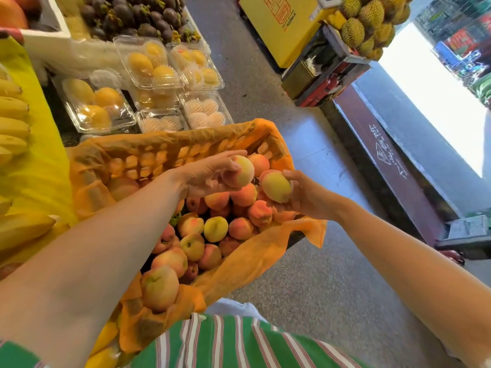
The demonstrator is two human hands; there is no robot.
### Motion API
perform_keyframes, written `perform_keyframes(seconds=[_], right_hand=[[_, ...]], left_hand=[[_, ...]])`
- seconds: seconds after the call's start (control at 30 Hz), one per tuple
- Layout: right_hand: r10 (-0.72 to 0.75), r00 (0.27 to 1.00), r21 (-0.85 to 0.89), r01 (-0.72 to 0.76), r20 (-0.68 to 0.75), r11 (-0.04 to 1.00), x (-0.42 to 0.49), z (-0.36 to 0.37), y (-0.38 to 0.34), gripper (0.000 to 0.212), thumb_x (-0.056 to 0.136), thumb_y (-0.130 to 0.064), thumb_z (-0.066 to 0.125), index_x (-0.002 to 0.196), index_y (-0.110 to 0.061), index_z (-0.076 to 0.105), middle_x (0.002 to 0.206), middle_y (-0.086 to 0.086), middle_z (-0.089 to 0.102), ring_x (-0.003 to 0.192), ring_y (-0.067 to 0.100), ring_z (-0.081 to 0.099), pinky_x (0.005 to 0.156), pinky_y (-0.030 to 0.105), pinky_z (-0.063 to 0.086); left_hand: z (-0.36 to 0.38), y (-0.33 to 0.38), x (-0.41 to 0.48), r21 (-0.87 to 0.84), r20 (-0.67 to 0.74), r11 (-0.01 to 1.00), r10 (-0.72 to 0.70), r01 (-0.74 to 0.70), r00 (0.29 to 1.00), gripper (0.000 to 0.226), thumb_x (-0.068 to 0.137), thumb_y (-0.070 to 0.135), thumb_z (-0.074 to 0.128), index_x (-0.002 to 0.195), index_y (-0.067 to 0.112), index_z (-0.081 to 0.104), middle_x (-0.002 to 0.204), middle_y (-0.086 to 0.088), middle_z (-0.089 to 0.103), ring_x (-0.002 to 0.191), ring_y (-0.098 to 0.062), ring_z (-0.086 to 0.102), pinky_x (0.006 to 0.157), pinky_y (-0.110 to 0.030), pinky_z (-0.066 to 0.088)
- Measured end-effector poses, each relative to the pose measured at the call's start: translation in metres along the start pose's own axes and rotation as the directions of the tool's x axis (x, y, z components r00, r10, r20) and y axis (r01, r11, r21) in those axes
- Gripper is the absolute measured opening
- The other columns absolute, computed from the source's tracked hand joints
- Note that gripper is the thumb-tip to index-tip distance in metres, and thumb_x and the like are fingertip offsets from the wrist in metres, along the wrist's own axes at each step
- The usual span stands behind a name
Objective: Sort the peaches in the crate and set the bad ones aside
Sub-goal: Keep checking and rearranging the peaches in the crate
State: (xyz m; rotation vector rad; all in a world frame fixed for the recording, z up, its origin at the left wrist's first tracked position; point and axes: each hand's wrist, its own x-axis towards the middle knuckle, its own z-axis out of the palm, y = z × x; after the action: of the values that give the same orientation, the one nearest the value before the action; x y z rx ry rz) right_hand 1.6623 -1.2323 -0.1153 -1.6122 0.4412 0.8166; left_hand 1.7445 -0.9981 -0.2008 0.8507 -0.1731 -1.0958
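Observation:
A crate (148,158) lined with orange plastic holds several pink-and-yellow peaches (215,228). My left hand (206,175) grips one yellowish peach (243,171) above the far part of the pile. Close beside it, my right hand (305,196) holds a second peach (276,187), yellow with a pink edge, over the crate's right side. One large peach (160,288) lies at the near end of the crate on the folded liner.
Bananas (13,123) lie on a yellow cloth at the left. Clear boxes of mangoes (148,66) and netted fruit stand behind the crate, with mangosteens (138,17) further back. Durians (366,22) and a yellow box (287,25) stand across the grey floor aisle.

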Motion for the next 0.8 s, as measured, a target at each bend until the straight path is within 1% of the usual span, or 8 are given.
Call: perform_keyframes(seconds=[0.17, 0.23, 0.3, 0.4, 0.47, 0.53, 0.63, 0.8], right_hand=[[-0.109, 0.989, -0.178, 0.090, -0.098, 0.980, -0.006, -0.007, -0.001, 0.066, 0.077, -0.036, 0.078, 0.134, -0.019, 0.049, 0.132, 0.008, 0.058, 0.117, 0.023, 0.060, 0.096, 0.035, 0.051], [-0.186, 0.960, -0.406, 0.088, -0.209, 0.910, -0.008, -0.006, -0.005, 0.057, 0.077, -0.028, 0.080, 0.126, -0.021, 0.052, 0.120, 0.002, 0.061, 0.107, 0.017, 0.063, 0.085, 0.025, 0.054], [-0.264, 0.929, -0.655, 0.032, -0.260, 0.755, -0.007, -0.008, -0.004, 0.054, 0.075, -0.028, 0.082, 0.120, -0.023, 0.052, 0.108, -0.005, 0.059, 0.093, 0.008, 0.060, 0.070, 0.017, 0.050], [-0.328, 0.911, -0.864, -0.058, -0.251, 0.500, 0.000, -0.015, 0.009, 0.054, 0.072, -0.036, 0.083, 0.116, -0.024, 0.053, 0.108, -0.004, 0.055, 0.095, 0.012, 0.055, 0.073, 0.019, 0.044], [-0.360, 0.903, -0.913, -0.077, -0.234, 0.400, 0.004, -0.017, 0.017, 0.055, 0.073, -0.037, 0.081, 0.119, -0.022, 0.055, 0.113, -0.003, 0.051, 0.102, 0.016, 0.051, 0.082, 0.027, 0.043], [-0.393, 0.895, -0.945, -0.082, -0.210, 0.318, 0.006, -0.016, 0.020, 0.058, 0.072, -0.042, 0.075, 0.121, -0.021, 0.052, 0.116, -0.001, 0.050, 0.102, 0.019, 0.051, 0.084, 0.033, 0.046], [-0.430, 0.881, -0.968, -0.105, -0.197, 0.227, 0.008, -0.016, 0.023, 0.062, 0.071, -0.050, 0.069, 0.120, -0.021, 0.045, 0.115, 0.002, 0.055, 0.096, 0.026, 0.056, 0.076, 0.043, 0.050], [-0.463, 0.875, -0.984, -0.076, -0.142, 0.160, 0.006, -0.021, 0.027, 0.054, 0.078, -0.050, 0.069, 0.120, -0.026, 0.044, 0.113, 0.000, 0.050, 0.089, 0.015, 0.048, 0.071, 0.038, 0.049]], left_hand=[[-0.001, -0.003, 0.002, -0.143, -0.054, 0.989, -0.046, 0.038, 0.997, 0.069, 0.061, 0.023, 0.077, 0.124, 0.008, 0.052, 0.128, -0.017, 0.056, 0.107, -0.026, 0.064, 0.087, -0.035, 0.056], [0.001, -0.002, 0.005, 0.015, -0.107, 1.000, -0.005, 0.007, 0.994, 0.060, 0.065, 0.025, 0.076, 0.120, 0.011, 0.057, 0.119, -0.013, 0.060, 0.101, -0.021, 0.064, 0.080, -0.028, 0.056], [0.007, 0.001, 0.010, 0.271, -0.205, 0.962, 0.096, -0.038, 0.974, 0.039, 0.078, 0.020, 0.074, 0.115, 0.012, 0.062, 0.107, -0.008, 0.063, 0.093, -0.018, 0.063, 0.071, -0.023, 0.055], [0.007, 0.003, 0.027, 0.694, -0.320, 0.719, 0.296, 0.010, 0.900, 0.046, 0.077, 0.024, 0.077, 0.118, 0.016, 0.058, 0.108, -0.003, 0.058, 0.096, -0.018, 0.058, 0.076, -0.027, 0.051], [0.007, 0.004, 0.038, 0.855, -0.276, 0.517, 0.408, 0.029, 0.871, 0.058, 0.073, 0.028, 0.079, 0.123, 0.015, 0.053, 0.114, -0.002, 0.055, 0.102, -0.018, 0.054, 0.079, -0.027, 0.042], [0.007, 0.003, 0.047, 0.909, -0.201, 0.417, 0.492, -0.027, 0.847, 0.064, 0.070, 0.026, 0.079, 0.126, 0.012, 0.052, 0.120, -0.008, 0.052, 0.110, -0.022, 0.051, 0.084, -0.024, 0.038], [0.008, 0.000, 0.055, 0.924, -0.132, 0.368, 0.552, -0.099, 0.823, 0.068, 0.070, 0.025, 0.076, 0.133, 0.015, 0.052, 0.119, -0.010, 0.042, 0.114, -0.025, 0.046, 0.095, -0.021, 0.034], [0.014, -0.004, 0.067, 0.965, 0.054, 0.184, 0.561, -0.188, 0.826, 0.063, 0.073, 0.029, 0.075, 0.129, 0.010, 0.054, 0.121, -0.013, 0.052, 0.116, -0.026, 0.050, 0.098, -0.030, 0.038]])
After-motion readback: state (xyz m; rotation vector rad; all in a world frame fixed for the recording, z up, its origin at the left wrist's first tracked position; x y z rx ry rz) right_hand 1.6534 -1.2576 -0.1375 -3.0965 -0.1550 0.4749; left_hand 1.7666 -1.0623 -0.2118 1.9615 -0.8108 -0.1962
